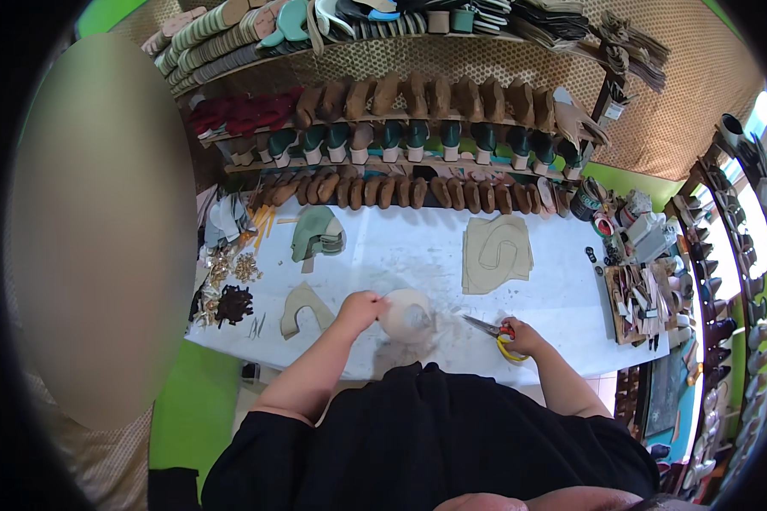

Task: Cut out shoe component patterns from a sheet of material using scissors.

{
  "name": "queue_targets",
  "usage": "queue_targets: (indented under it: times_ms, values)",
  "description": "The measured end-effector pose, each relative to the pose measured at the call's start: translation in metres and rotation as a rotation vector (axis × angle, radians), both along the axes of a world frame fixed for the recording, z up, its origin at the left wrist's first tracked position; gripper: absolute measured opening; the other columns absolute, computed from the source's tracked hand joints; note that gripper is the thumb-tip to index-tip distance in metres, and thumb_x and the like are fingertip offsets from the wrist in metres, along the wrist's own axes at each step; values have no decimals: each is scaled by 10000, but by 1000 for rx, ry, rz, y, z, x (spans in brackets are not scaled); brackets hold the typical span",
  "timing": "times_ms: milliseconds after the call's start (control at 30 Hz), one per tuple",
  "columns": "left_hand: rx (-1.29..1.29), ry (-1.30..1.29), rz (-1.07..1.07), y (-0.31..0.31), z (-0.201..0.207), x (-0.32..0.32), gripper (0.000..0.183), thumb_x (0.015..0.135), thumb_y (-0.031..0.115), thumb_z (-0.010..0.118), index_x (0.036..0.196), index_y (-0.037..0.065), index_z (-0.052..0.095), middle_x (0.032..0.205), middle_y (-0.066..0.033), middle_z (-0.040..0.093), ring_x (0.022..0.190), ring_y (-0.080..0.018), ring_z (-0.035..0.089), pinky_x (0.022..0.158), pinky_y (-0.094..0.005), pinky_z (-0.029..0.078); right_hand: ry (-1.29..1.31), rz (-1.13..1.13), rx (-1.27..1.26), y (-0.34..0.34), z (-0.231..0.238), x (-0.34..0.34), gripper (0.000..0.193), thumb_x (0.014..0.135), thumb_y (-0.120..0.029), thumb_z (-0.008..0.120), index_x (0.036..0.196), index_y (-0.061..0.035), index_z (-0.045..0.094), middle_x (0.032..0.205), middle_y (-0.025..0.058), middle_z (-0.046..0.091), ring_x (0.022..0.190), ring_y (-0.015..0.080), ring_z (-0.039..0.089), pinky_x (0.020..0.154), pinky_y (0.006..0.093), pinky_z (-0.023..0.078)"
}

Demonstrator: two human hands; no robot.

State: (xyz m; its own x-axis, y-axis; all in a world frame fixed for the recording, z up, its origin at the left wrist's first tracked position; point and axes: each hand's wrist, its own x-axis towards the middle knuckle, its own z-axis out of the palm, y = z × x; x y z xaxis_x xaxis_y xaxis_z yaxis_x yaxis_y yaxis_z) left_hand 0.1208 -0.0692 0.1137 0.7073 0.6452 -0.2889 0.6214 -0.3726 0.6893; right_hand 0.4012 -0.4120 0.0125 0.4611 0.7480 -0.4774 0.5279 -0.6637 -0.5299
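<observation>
Over the near middle of the white-covered table [400, 247], my left hand [362, 308] is closed on the edge of a pale curved cut piece [392, 322], which is partly blurred. My right hand [525, 338] grips a pair of scissors [484, 325] by red and yellow handles. Their blades point left toward the pale piece and are apart from it. Left of my left hand lies a beige U-shaped piece [293, 317]. Beyond my right hand rest beige sheets [477, 264] with a curled piece on top. Green curved pieces [315, 226] sit farther back on the left.
Rows of shoe lasts [418, 95] and heeled forms [392, 140] fill shelves behind the table. Small gold parts [245, 268] and a dark brown heap [234, 304] occupy the left end. At the right stands a tool rack [639, 298]. A blurred patch covers the far left.
</observation>
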Motion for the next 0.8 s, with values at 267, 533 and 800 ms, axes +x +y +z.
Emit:
queue_targets:
  times_ms: [267,533,800]
  values:
    - [240,412,105,24,-96,-70,444,823,358,678,1121,32,636,1098,-196,672,995,-341,651,826,-435,528,-30,-20,-23,5,-1,-2,702,667,-219,797,1294,-112,501,1207,165,623,1144,334,584,983,384,477]
    - [581,133,-423,-29,-127,-77,653,904,377,528,1485,123,374,1585,-134,267,1464,-344,241,1164,-568,180,19,2,-6,10,1,2,704,648,-229,800,1280,-103,517,1158,174,640,1073,334,617,939,379,501]
    - [556,154,-412,-27,-131,-80,659,923,408,501,1518,183,327,1615,-68,225,1486,-310,199,1177,-560,140,-17,-18,-19,9,3,-3,730,631,-221,813,1289,-108,519,1153,165,651,1074,322,624,941,375,503]
